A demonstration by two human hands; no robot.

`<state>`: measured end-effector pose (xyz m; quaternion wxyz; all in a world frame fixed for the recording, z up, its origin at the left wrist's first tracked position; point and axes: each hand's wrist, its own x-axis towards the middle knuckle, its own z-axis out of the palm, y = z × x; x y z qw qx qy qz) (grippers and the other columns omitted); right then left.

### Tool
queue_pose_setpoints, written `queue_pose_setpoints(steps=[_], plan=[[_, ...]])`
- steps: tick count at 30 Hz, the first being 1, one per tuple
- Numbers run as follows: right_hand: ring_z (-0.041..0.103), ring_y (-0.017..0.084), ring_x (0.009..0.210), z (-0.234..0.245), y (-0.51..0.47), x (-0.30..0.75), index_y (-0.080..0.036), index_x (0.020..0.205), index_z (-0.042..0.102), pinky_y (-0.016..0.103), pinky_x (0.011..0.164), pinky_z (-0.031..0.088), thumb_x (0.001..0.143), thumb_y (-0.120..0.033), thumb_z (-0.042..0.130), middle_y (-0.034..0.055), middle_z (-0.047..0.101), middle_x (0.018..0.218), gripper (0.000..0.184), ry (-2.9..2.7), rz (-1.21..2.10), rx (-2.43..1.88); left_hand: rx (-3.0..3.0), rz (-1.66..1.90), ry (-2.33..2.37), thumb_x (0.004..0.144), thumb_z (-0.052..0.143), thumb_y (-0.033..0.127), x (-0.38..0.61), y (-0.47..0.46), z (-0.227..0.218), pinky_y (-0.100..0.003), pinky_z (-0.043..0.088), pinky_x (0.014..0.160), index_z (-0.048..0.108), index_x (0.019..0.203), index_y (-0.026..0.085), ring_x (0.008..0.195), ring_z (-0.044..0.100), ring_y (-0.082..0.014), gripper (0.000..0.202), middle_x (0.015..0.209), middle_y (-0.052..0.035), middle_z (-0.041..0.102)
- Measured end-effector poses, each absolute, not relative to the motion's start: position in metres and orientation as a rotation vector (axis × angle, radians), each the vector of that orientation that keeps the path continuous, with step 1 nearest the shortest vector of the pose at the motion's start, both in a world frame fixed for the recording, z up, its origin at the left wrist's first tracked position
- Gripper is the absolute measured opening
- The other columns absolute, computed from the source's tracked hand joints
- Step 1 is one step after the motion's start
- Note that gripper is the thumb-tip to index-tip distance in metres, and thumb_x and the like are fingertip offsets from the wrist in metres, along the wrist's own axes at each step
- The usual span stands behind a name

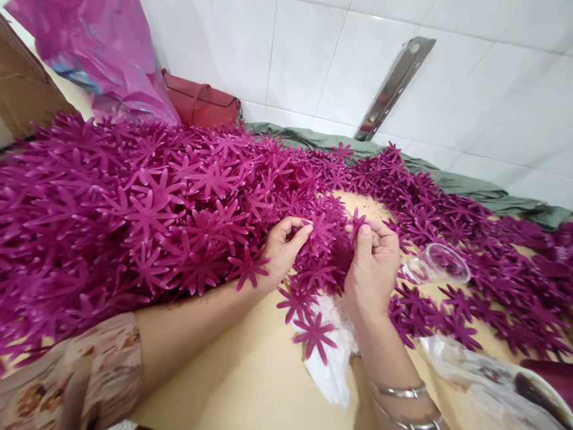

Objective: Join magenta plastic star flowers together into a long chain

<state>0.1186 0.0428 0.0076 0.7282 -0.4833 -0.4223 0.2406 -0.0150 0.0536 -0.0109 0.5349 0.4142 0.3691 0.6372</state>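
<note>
Left hand (283, 249) and right hand (372, 266) sit close together but not touching, mid-desk, at the near edge of the pile of magenta flower cutouts (130, 215). Right hand: thumb and fingers pinched on one flower cutout (357, 220), petals poking up above the fingertips. Left hand: fingers curled, thumb tip against the fingertips, pressed into the pile's edge; can't tell if a piece is actually pinched in there. The pile covers the desk's left half and far edge and thins to scattered pieces toward the right edge. Bare tan desk (251, 386) shows only along the near edge, under the forearms. Single loose flower (314, 334) lies on a crumpled white plastic bag (333, 373), just below the right wrist. Two silver bangles (403, 406) on the right forearm. Clear plastic cup (439, 263) lies on its side just right of the right hand, among loose cutouts. Clear plastic bag (495, 407) at the near right corner. Far edge: green cloth (421, 168) against the white tiled wall, red handbag (200, 104) at far left, pink plastic bag (82, 30) above it, cardboard (7, 77) at the left edge. Metal bracket (395, 87) leans on the wall.
</note>
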Motion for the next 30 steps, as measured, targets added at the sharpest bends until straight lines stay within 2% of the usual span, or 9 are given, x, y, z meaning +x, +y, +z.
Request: queue_pose_setpoints(steps=[3, 5, 8, 10, 13, 16, 20, 25, 30], plan=[[0.066, 0.019, 0.104, 0.01, 0.041, 0.121, -0.022, 0.111, 0.063, 0.038, 0.102, 0.048, 0.093, -0.033, 0.066, 0.0064, 0.068, 0.11, 0.022, -1.066, 0.391, -1.085, 1.021, 1.526, 0.863, 0.082, 0.077, 0.034, -0.016, 0.053, -0.01, -0.024, 0.047, 0.073, 0.07, 0.09, 0.02, 0.074, 0.058, -0.0111, 0.018, 0.082, 0.0017, 0.067], [0.059, 0.023, 0.127, 0.013, 0.038, 0.122, -0.023, 0.116, 0.066, 0.045, 0.115, 0.04, 0.095, -0.033, 0.064, 0.0099, 0.066, 0.127, 0.024, -1.182, 0.271, -1.126, 1.053, 1.541, 0.853, 0.082, 0.077, 0.033, -0.016, 0.053, -0.009, -0.025, 0.048, 0.077, 0.071, 0.09, 0.02, 0.076, 0.06, -0.0116, 0.016, 0.085, 0.001, 0.069], [0.052, 0.026, 0.138, 0.015, 0.036, 0.121, -0.026, 0.119, 0.069, 0.05, 0.121, 0.033, 0.096, -0.039, 0.063, 0.01, 0.064, 0.135, 0.027, -1.312, 0.226, -1.172, 1.098, 1.542, 0.839, 0.081, 0.079, 0.033, -0.016, 0.052, -0.008, -0.026, 0.049, 0.079, 0.072, 0.089, 0.02, 0.077, 0.061, -0.0119, 0.016, 0.085, 0.0008, 0.07], [0.059, 0.026, 0.13, 0.013, 0.036, 0.119, -0.026, 0.115, 0.071, 0.05, 0.116, 0.039, 0.093, -0.041, 0.067, 0.0091, 0.068, 0.13, 0.026, -1.364, 0.39, -1.146, 1.115, 1.534, 0.815, 0.08, 0.081, 0.033, -0.016, 0.052, -0.008, -0.026, 0.049, 0.079, 0.073, 0.088, 0.02, 0.077, 0.061, -0.0119, 0.017, 0.085, 0.0008, 0.07], [0.067, 0.024, 0.115, 0.008, 0.039, 0.117, -0.023, 0.096, 0.073, 0.045, 0.108, 0.047, 0.086, -0.039, 0.075, 0.0076, 0.073, 0.12, 0.018, -1.356, 0.656, -1.052, 1.093, 1.533, 0.797, 0.077, 0.083, 0.034, -0.016, 0.053, -0.008, -0.027, 0.05, 0.079, 0.073, 0.086, 0.019, 0.077, 0.062, -0.012, 0.02, 0.084, 0.0006, 0.072], [0.068, 0.02, 0.098, 0.006, 0.041, 0.116, -0.022, 0.082, 0.067, 0.038, 0.097, 0.051, 0.084, -0.037, 0.077, 0.0041, 0.074, 0.103, 0.018, -1.258, 0.698, -1.03, 1.062, 1.518, 0.837, 0.075, 0.085, 0.036, -0.016, 0.053, -0.009, -0.026, 0.051, 0.075, 0.073, 0.086, 0.019, 0.073, 0.062, -0.0117, 0.024, 0.081, 0.0007, 0.071], [0.058, 0.014, 0.07, 0.005, 0.043, 0.119, -0.023, 0.084, 0.06, 0.029, 0.073, 0.049, 0.084, -0.037, 0.075, -0.0032, 0.063, 0.078, 0.02, -1.125, 0.685, -1.045, 1.045, 1.529, 0.859, 0.079, 0.082, 0.035, -0.015, 0.055, -0.012, -0.027, 0.052, 0.077, 0.073, 0.09, 0.019, 0.073, 0.062, -0.0116, 0.022, 0.083, 0.0002, 0.072], [0.061, 0.015, 0.075, 0.004, 0.048, 0.124, -0.023, 0.093, 0.062, 0.03, 0.077, 0.05, 0.08, -0.037, 0.076, -0.0015, 0.066, 0.085, 0.024, -1.096, 0.641, -1.09, 0.984, 1.566, 0.854, 0.08, 0.08, 0.033, -0.013, 0.059, -0.019, -0.028, 0.052, 0.084, 0.072, 0.094, 0.019, 0.082, 0.065, -0.0128, 0.021, 0.091, -0.0012, 0.073], [0.063, 0.016, 0.068, 0.007, 0.049, 0.128, -0.022, 0.093, 0.064, 0.03, 0.07, 0.049, 0.082, -0.042, 0.074, -0.0017, 0.069, 0.075, 0.025, -1.102, 0.677, -1.131, 1.012, 1.551, 0.832, 0.081, 0.078, 0.034, -0.014, 0.06, -0.022, -0.029, 0.052, 0.084, 0.072, 0.098, 0.018, 0.084, 0.065, -0.0139, 0.024, 0.095, -0.0027, 0.073]])
